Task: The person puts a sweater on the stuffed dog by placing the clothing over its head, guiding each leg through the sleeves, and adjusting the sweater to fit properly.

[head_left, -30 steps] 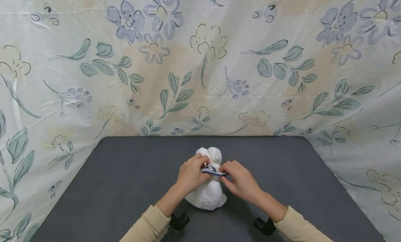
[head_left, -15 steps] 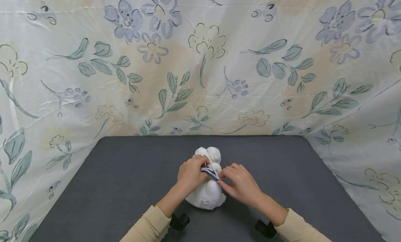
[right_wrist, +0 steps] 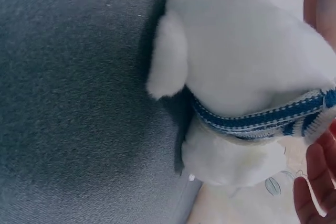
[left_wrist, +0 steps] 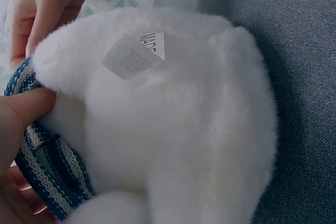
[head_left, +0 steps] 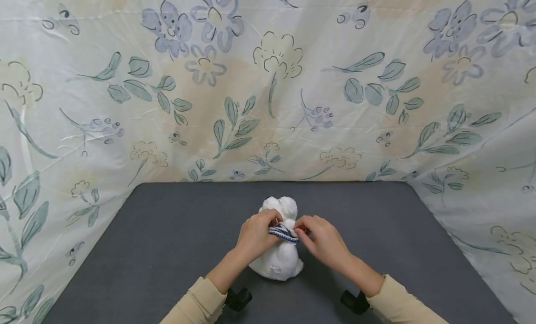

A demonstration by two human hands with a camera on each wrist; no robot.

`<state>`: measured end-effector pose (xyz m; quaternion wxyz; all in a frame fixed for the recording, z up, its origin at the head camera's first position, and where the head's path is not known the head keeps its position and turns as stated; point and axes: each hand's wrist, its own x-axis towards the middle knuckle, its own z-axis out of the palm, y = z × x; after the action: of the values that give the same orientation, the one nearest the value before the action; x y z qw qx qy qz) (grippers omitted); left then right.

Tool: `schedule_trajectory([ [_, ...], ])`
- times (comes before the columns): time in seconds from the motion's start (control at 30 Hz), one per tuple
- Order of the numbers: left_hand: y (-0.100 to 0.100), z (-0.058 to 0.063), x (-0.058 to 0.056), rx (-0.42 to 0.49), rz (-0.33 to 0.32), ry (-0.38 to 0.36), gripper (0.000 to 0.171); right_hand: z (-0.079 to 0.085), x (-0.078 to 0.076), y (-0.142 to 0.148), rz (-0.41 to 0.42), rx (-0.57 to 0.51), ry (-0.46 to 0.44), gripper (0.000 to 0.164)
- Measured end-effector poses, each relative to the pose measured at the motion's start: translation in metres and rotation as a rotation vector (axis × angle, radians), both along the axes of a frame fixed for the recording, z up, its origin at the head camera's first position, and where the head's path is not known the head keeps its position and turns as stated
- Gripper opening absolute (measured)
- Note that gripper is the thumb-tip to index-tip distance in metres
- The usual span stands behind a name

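A white plush toy (head_left: 281,261) sits upright on the dark grey table, its back towards the head camera. Around its neck runs a blue-and-white striped knitted scarf (head_left: 284,234). My left hand (head_left: 256,234) pinches the scarf behind the neck; in the left wrist view the thumb (left_wrist: 32,104) lies over it, fingers underneath. My right hand (head_left: 322,239) has its thumb and index finger together at the scarf's right side, pinching part of it. In the right wrist view the scarf (right_wrist: 247,124) wraps the neck, and its gripped part is cut off at the edge.
White labels (left_wrist: 128,56) stick out of the plush toy's back. A dark grey table (head_left: 176,240) lies all around it. Behind and at the sides hangs a floral cloth (head_left: 234,105). Black wrist cameras (head_left: 238,299) sit below both wrists.
The right hand drew the scarf's edge downward, then moved back up to a higher part of it. The scarf's lower right corner now lies apart from the fingertips. The left hand barely moved.
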<state>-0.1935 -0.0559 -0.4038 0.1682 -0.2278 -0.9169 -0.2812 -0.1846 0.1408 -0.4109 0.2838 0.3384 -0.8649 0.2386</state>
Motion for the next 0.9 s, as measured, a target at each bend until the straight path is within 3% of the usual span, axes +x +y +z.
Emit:
schedule_trajectory([
  [0.23,-0.002,-0.001,0.001,0.007,-0.078,-0.010,0.034,0.005,-0.003,0.000,-0.047,0.002,-0.171,0.022],
  [0.37,-0.002,-0.002,0.001,0.000,-0.085,-0.005,0.037,0.009,-0.003,-0.001,-0.034,0.030,-0.242,0.025],
  [0.67,0.000,-0.005,0.000,0.012,-0.051,0.062,0.034,0.010,-0.008,-0.003,0.013,0.070,-0.282,0.027],
  [0.9,0.003,-0.012,-0.004,0.018,-0.032,0.217,0.035,0.012,-0.012,-0.003,0.083,0.071,-0.279,0.025],
])
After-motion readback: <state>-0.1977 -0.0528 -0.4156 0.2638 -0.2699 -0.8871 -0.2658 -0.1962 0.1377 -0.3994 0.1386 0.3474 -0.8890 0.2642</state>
